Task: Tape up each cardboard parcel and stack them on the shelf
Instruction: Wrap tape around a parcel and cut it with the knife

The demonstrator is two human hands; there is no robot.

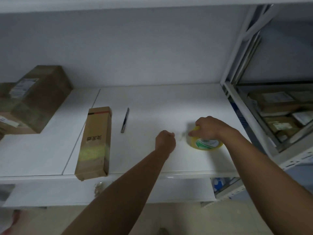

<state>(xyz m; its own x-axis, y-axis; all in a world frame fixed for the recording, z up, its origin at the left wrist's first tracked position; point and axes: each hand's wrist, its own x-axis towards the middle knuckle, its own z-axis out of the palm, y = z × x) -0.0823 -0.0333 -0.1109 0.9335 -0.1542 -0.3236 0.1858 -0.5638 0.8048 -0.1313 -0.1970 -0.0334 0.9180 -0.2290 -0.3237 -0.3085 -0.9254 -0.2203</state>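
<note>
Steadying the tape roll (205,141) on the white surface (160,102) with curled fingers, the right hand (207,127) anchors it while the left hand (165,139), fisted, seemingly pinches the tape's free end, with the long parcel (94,143) lying at lower left, awaiting sealing.

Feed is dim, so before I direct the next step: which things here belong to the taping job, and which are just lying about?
Job:
tape roll, held by the right hand
left hand, pinching the tape end
long parcel
stacked parcels
knife

Lying about:
boxes in the side rack

Tape roll (205,143) half hidden under right hand (207,127); left-edge boxes (6,106) cropped.
</note>
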